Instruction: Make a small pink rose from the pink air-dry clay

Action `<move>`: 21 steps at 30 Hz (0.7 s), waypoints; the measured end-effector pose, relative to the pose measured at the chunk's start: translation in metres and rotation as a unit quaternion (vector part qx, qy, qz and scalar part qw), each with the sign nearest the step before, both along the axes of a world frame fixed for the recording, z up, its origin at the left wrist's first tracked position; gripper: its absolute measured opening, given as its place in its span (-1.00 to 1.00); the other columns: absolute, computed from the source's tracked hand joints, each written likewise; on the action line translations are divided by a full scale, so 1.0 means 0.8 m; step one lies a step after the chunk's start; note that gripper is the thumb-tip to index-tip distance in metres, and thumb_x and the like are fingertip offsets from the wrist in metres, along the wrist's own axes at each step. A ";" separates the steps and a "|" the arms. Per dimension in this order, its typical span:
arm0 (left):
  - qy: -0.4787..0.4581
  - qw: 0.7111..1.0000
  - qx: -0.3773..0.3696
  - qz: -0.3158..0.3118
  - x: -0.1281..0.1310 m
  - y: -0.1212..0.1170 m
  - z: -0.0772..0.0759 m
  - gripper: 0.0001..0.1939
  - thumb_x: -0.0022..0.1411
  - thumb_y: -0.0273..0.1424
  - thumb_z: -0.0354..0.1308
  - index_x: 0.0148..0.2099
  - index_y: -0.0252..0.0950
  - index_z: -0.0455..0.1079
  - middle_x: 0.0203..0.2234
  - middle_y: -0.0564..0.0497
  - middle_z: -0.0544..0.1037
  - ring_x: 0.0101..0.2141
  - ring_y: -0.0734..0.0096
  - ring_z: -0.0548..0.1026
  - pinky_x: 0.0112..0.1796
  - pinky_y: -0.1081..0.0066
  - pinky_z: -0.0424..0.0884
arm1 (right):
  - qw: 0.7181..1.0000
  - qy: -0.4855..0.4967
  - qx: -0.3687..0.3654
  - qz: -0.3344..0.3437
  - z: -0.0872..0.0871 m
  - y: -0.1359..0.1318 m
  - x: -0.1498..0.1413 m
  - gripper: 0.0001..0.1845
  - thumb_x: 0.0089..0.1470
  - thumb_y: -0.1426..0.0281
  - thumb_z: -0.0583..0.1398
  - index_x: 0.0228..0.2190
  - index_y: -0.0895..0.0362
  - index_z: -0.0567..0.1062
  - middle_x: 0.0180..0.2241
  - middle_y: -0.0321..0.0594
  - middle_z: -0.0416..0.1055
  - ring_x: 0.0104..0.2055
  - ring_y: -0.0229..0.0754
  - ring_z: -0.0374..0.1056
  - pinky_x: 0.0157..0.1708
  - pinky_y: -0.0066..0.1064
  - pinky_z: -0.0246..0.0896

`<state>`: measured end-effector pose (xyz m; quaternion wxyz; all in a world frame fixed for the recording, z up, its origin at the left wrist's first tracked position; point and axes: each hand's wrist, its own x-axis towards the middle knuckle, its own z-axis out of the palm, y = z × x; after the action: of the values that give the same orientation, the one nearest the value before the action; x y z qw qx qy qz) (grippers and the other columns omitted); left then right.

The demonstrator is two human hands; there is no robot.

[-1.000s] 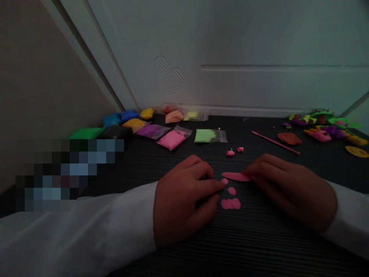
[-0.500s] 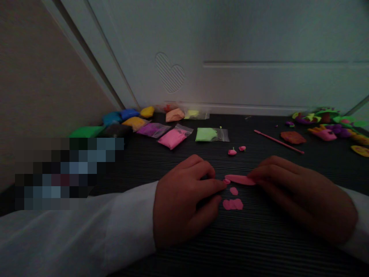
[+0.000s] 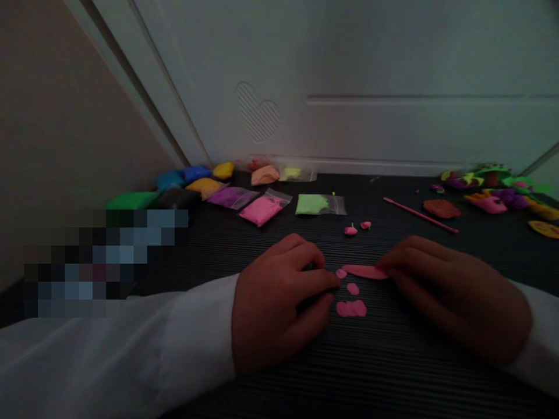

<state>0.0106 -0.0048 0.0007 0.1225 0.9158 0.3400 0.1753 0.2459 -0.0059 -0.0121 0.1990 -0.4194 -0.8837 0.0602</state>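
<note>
My right hand [image 3: 458,297] pinches the right end of a long, thin strip of pink clay [image 3: 364,272] lying on the dark table. My left hand [image 3: 282,302] rests to the left, its index fingertip at the edge of a small flattened pink clay disc [image 3: 341,273]. Its thumb stays apart from the index finger, with nothing held between them. That disc sits at the strip's left tip; whether they touch I cannot tell. Just below lies a single pink disc [image 3: 353,288], and nearer to me a row of overlapping pink discs [image 3: 351,308].
Two tiny pink clay buds [image 3: 350,231] lie beyond the strip. Clay bags, among them a pink one [image 3: 262,209] and a green one [image 3: 312,204], line the back left. Rightward are a pink stick [image 3: 421,215], a brown lump [image 3: 442,208] and colourful clay figures [image 3: 489,202].
The small pink piece under my left index finger now shows as a flat disc, with the fingertip drawn slightly left. My right hand keeps its pinch on the strip.
</note>
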 end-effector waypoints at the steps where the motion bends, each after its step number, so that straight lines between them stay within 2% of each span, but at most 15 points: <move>1: 0.004 1.000 -0.002 0.000 0.000 0.000 0.001 -0.75 0.14 -0.46 -0.02 -0.15 -0.31 0.41 -0.33 -0.05 0.34 -0.28 0.34 0.24 -0.28 0.30 0.22 | 1.000 0.004 0.001 0.005 0.000 0.000 0.000 -0.80 0.10 0.48 -0.02 -0.28 0.06 0.35 -0.34 -0.24 0.29 -0.35 -0.26 0.26 -0.38 -0.35 0.19; 6: 0.001 1.000 -0.006 0.000 0.000 -0.001 0.000 -0.74 0.16 -0.45 -0.04 -0.14 -0.32 0.40 -0.33 -0.05 0.35 -0.27 0.35 0.24 -0.26 0.30 0.22 | 0.999 0.030 0.002 0.025 0.001 0.001 0.000 -0.81 0.08 0.49 0.00 -0.29 0.08 0.36 -0.33 -0.22 0.32 -0.35 -0.26 0.27 -0.38 -0.38 0.21; 12: -0.028 0.999 0.000 0.022 0.001 0.001 -0.004 -0.83 0.13 -0.48 0.00 -0.25 -0.31 0.39 -0.33 -0.02 0.36 -0.27 0.37 0.27 -0.26 0.32 0.23 | 0.999 0.035 -0.001 0.028 0.002 0.000 -0.001 -0.80 0.08 0.50 0.00 -0.29 0.07 0.37 -0.34 -0.22 0.32 -0.35 -0.26 0.27 -0.38 -0.38 0.21; 16: -0.033 0.998 0.008 0.057 0.004 0.003 -0.003 -0.84 0.10 -0.46 0.06 -0.22 -0.28 0.37 -0.32 0.02 0.38 -0.26 0.38 0.29 -0.24 0.33 0.25 | 0.999 0.029 0.006 0.025 0.001 -0.001 -0.002 -0.81 0.07 0.49 0.00 -0.30 0.07 0.37 -0.35 -0.22 0.33 -0.36 -0.25 0.28 -0.39 -0.37 0.20; 21: -0.019 0.998 0.003 0.053 0.005 0.005 -0.001 -0.80 0.11 -0.44 0.09 -0.17 -0.26 0.39 -0.30 0.01 0.38 -0.25 0.38 0.29 -0.23 0.35 0.26 | 0.999 0.025 -0.002 0.026 0.001 -0.001 -0.003 -0.80 0.08 0.50 -0.01 -0.29 0.06 0.36 -0.34 -0.23 0.31 -0.35 -0.26 0.27 -0.37 -0.36 0.19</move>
<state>0.0147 -0.0012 0.0001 0.1164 0.8933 0.3850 0.2004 0.2436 -0.0069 -0.0114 0.2189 -0.3952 -0.8888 0.0772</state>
